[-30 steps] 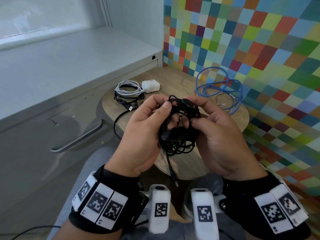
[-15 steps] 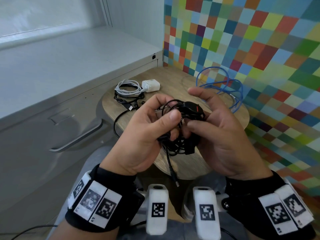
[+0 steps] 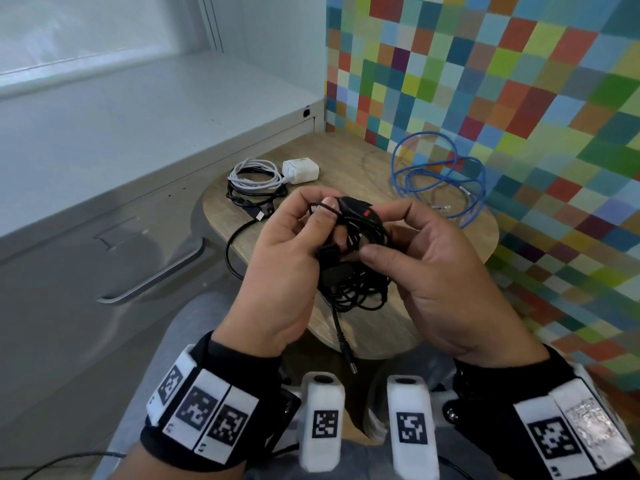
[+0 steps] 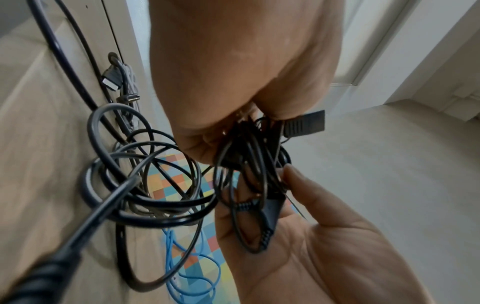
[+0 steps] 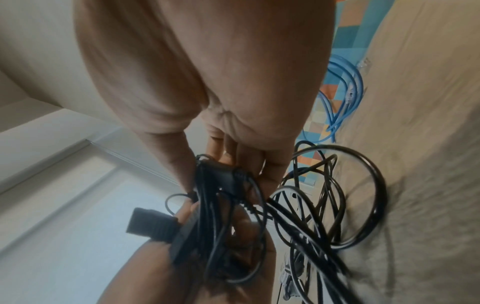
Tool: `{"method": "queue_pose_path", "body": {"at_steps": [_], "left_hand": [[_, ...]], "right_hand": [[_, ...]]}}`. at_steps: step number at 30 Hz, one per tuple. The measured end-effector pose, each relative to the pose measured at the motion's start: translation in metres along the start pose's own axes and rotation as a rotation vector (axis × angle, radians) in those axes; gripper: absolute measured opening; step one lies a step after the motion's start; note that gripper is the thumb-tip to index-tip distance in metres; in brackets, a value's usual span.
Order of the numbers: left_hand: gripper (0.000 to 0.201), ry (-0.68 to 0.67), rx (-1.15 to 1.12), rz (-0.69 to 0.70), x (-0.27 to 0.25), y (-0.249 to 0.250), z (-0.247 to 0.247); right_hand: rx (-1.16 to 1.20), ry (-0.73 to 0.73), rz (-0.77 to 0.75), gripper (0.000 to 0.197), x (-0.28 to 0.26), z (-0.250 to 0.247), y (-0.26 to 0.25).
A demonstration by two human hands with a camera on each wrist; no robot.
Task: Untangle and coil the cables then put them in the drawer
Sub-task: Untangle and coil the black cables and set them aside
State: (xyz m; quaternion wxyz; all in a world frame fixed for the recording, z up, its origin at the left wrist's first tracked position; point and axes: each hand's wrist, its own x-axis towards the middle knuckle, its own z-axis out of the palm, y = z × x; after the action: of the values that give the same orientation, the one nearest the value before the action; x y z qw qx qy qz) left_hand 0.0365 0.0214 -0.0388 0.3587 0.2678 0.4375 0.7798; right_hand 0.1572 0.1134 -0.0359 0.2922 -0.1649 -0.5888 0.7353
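Both hands hold a tangled black cable bundle (image 3: 353, 271) above the small wooden table (image 3: 374, 168). My left hand (image 3: 311, 220) grips its left side, with the thumb on a strand beside an inline switch (image 3: 360, 211) marked red. The right hand (image 3: 384, 233) curls round the right side, thumb and forefinger on the loops. A barrel plug (image 3: 351, 365) dangles below. In the left wrist view the bundle (image 4: 249, 164) runs from my left fingers into the right palm (image 4: 298, 236). In the right wrist view a black plug (image 5: 150, 226) sticks out of the bundle (image 5: 221, 205).
On the table lie a white cable coil (image 3: 254, 174) with a white charger (image 3: 299, 170), a black cable (image 3: 256, 202) under it, and a loose blue network cable (image 3: 440, 174). A grey cabinet with a closed drawer and handle (image 3: 156, 275) stands left. A coloured tiled wall rises on the right.
The right forefinger, lifted half a second ago, has come down onto the bundle. My left thumb has slid up beside the switch, and the bundle has turned slightly between the hands.
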Motion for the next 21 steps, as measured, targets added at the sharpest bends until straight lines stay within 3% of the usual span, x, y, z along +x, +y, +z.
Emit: {"method": "queue_pose_path", "body": {"at_steps": [6, 12, 17, 21], "left_hand": [[0.024, -0.003, 0.045, -0.006, 0.002, 0.006, -0.008], [0.023, 0.076, 0.060, -0.022, 0.003, 0.010, -0.012], [0.017, 0.139, 0.110, -0.006, 0.003, 0.011, -0.012], [0.023, 0.240, 0.024, 0.042, 0.003, 0.018, -0.015]], "right_hand": [[0.034, 0.091, -0.070, 0.031, 0.002, 0.001, -0.002], [0.016, 0.125, -0.055, 0.030, 0.004, -0.001, 0.003], [-0.102, 0.099, -0.049, 0.031, 0.003, -0.001, 0.006], [-0.217, 0.048, -0.017, 0.029, 0.001, -0.001, 0.007]]}}
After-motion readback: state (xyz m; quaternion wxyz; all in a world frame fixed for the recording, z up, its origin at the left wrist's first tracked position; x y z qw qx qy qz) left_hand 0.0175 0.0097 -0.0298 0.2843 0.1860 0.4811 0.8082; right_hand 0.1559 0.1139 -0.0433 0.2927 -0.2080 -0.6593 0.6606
